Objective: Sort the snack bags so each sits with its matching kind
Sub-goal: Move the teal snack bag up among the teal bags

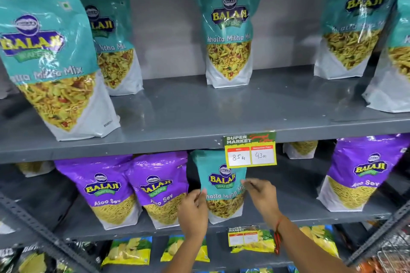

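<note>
A teal Khatta Mitha Mix bag point(220, 184) stands on the middle shelf among purple Aloo Sev bags point(104, 190). My left hand point(193, 210) grips its left edge and my right hand point(261, 195) grips its right edge. On the top shelf stand several teal Khatta Mitha Mix bags, one at the centre point(228, 29), a large one at the left point(48, 51) and others at the right point(352, 24). Another purple Aloo Sev bag point(159, 188) stands just left of the held bag, and one point(361, 173) stands at the right.
A grey metal top shelf point(188, 113) has open room between its bags. A yellow price tag point(250, 150) hangs from its front edge above the held bag. Yellow-green chip bags point(128, 250) fill the lowest shelf. A slanted metal brace point(44, 235) crosses at lower left.
</note>
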The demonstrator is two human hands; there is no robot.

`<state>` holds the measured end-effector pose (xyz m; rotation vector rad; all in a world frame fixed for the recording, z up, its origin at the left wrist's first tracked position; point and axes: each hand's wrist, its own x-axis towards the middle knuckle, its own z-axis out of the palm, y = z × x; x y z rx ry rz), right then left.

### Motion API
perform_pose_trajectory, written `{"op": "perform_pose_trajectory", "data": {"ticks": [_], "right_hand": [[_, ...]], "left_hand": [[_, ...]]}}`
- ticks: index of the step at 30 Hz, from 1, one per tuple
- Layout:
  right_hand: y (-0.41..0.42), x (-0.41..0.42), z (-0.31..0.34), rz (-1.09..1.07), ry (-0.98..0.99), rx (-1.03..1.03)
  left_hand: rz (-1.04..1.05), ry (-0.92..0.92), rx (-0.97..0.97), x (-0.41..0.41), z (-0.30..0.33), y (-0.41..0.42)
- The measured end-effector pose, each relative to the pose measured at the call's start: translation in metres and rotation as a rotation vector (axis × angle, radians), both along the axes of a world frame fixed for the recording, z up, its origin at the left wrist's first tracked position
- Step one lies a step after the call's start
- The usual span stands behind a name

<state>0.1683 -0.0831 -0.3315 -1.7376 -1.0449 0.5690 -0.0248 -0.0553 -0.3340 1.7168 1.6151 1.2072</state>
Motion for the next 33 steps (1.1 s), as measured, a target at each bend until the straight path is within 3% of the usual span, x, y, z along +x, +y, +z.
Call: {"op": "perform_pose_trajectory", "data": {"ticks": [6,10,14,19,24,29,33], "right_hand": [[-0.046,-0.006,-0.004,-0.057,-0.16,-0.003],[-0.101,-0.02,0.006,-0.037,-0.167,0.055],[-0.154,-0.037,0.034,-0.036,-0.213,0.09],[-0.183,-0.054,0.1,-0.079,-0.13,0.317],[-0.161,-0.056,0.2,-0.072,-0.004,0.547],[-0.112,-0.04,0.288,-0.071,-0.095,0.744],[-0.067,-0.023,0.327,-0.106,-0.223,0.793]], "left_hand": [[-0.04,-0.001,0.033,-0.012,0.007,-0.042],[-0.133,-0.058,-0.015,-0.033,0.002,-0.087],[-0.111,-0.17,0.119,-0.051,0.016,-0.125],[-0.144,-0.38,0.312,-0.062,0.088,-0.15],[-0.272,-0.616,0.413,-0.055,0.178,-0.122],[-0.284,-0.563,0.561,-0.029,0.27,-0.072],[-0.249,-0.603,0.526,-0.008,0.315,-0.02]]}}
